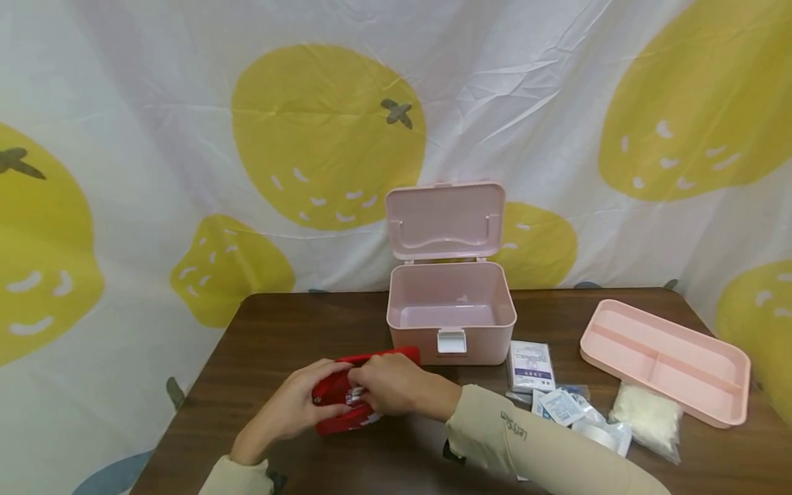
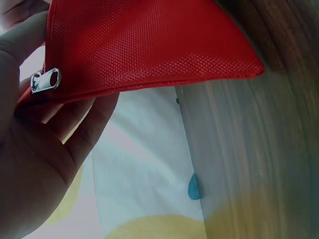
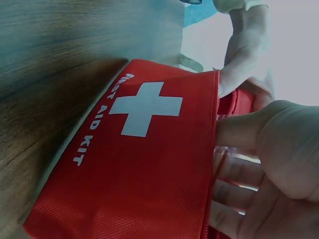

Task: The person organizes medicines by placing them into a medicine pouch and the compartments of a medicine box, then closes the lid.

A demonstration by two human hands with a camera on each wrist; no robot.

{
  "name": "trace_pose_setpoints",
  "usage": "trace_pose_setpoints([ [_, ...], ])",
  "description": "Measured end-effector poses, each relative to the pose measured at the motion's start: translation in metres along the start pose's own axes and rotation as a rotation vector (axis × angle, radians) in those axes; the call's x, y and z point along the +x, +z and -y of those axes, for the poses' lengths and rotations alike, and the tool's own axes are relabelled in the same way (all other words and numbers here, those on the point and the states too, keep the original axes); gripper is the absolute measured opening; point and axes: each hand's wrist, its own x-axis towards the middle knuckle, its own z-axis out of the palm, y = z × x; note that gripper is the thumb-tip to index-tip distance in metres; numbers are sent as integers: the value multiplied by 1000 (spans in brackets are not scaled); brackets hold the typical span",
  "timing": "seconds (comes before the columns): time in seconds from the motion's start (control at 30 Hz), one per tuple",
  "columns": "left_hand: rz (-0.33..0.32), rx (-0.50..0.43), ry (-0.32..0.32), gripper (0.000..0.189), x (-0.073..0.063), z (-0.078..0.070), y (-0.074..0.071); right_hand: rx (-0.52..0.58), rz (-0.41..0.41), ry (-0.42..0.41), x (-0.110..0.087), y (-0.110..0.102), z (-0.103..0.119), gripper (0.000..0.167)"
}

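Observation:
A red first aid pouch [image 3: 154, 164] with a white cross stands on the table, its zipped mouth open. My left hand [image 1: 293, 407] grips the pouch at its left end, thumb and fingers on either side of the mouth; in the left wrist view a metal zipper pull [image 2: 46, 80] hangs beside that palm. My right hand [image 1: 390, 385] reaches into the mouth, and its fingertips are hidden inside. Something small, white and silvery [image 1: 355, 396] shows in the opening beside the right fingers; whether they pinch it cannot be seen.
Behind the pouch stands a pink box [image 1: 452, 347], lid raised. To the right lie a white packet [image 1: 531, 366], small sachets [image 1: 559, 405], a white roll [image 1: 599, 436] and a bag of pale material [image 1: 646, 419]. A divided pink tray [image 1: 665, 364] lies farther right.

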Motion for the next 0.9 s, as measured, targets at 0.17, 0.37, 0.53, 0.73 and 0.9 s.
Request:
trace_pose_setpoints([
  [0.17, 17, -19, 18, 58, 5, -3, 5, -63, 59, 35, -7, -5, 4, 4],
  [0.37, 23, -40, 78, 59, 15, -5, 11, -73, 106, 97, -14, -8, 2, 13],
  [0.53, 54, -60, 103, 59, 24, -6, 17, -80, 136, 133, -19, -9, -1, 16],
  [0.73, 71, -61, 133, 58, 35, -8, 22, -86, 164, 183, -25, -11, -5, 11],
  [0.9, 95, -61, 167, 58, 45, -11, 26, -79, 186, 215, -31, -14, -10, 13],
])
